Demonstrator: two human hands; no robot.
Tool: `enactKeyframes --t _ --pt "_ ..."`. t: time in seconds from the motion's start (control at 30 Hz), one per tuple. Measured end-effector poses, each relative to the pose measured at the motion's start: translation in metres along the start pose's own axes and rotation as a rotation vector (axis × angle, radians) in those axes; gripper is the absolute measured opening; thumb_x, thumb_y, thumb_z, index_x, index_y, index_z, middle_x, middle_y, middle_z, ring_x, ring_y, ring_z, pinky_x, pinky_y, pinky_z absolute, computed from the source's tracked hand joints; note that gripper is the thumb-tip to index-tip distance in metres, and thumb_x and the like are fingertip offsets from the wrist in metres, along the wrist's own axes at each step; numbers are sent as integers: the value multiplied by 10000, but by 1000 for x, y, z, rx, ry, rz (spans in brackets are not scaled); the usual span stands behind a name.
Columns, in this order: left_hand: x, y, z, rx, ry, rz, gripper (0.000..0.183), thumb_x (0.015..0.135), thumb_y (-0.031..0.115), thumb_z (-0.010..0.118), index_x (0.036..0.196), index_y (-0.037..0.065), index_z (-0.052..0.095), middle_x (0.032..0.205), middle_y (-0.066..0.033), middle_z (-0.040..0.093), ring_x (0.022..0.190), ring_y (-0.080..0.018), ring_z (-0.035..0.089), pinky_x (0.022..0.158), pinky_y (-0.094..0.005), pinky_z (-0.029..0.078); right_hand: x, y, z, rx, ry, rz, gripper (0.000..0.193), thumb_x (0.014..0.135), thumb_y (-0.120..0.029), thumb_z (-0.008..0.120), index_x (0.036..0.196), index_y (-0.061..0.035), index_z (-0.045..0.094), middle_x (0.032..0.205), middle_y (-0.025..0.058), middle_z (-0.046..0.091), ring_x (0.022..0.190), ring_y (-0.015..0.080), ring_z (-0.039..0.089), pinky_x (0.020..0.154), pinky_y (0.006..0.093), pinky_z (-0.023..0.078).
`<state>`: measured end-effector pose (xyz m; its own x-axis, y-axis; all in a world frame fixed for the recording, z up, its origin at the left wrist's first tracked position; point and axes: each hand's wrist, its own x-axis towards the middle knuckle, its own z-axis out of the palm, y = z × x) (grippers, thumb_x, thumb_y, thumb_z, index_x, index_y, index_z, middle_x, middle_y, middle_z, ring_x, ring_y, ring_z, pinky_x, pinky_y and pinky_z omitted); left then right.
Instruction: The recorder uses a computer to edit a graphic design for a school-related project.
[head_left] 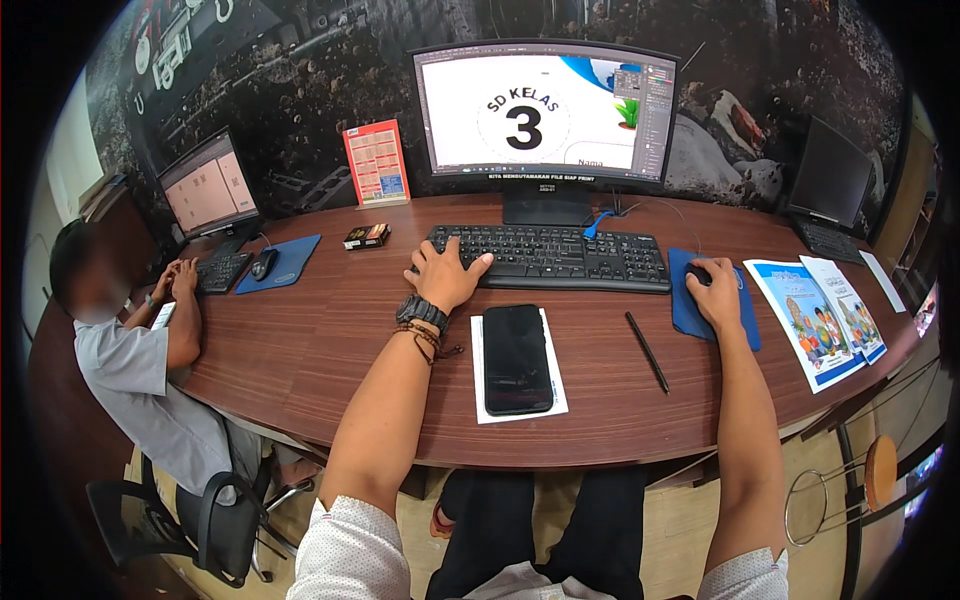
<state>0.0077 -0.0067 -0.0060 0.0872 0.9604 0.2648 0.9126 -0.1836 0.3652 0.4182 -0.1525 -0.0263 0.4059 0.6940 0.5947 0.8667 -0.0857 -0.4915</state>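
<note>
resting on the left end of the black keyboard (550,257), the left hand (443,274) lies open with fingers spread over the keys. right hand (718,292) is curled over a black mouse (699,275) on the blue mouse pad (690,305). between the forearms on the wooden counter (300,340) there's a dark phone (517,358) lying on white paper (478,370), pen (647,351) just beside it.

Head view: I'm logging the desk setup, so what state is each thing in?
Curved monitor: on, design program open.
Smartphone: screen dark, flat on white paper.
Left hand: resting on black keyboard.
Right hand: covering mouse.
Pen: lying loose.
Left-side monitor: on.
Right-side monitor: dark.
</note>
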Motion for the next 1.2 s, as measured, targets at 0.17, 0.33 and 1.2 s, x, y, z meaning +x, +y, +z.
enactKeyframes --t 0.17,0.33,1.2 --pt "-1 1 -2 -7 -3 0 836 869 692 553 1435 83 469 1437 -297 338 1366 -483 277 1078 -649 237 0 0 0 3 23 -17 323 798 -194 707 1081 -38 708 1115 181 606 1074 356 591 955 413 471" --pt "-1 2 -2 -5 -8 -1 841 871 692 552 1441 80 460 1434 -294 340 1362 -483 283 1082 -644 232 -1 -3 -3 -24 -13 36 325 804 -236 692 1091 -86 715 1224 171 566 1149 367 566 970 422 475" --pt "3 -5 3 -114 94 139 608 862 560 667 1241 84 660 1378 -271 425 1331 -439 326 1092 -639 207 -1 -1 2 -55 -16 43 361 813 -239 679 1138 -85 698 1239 164 557 1143 364 571 975 431 468"
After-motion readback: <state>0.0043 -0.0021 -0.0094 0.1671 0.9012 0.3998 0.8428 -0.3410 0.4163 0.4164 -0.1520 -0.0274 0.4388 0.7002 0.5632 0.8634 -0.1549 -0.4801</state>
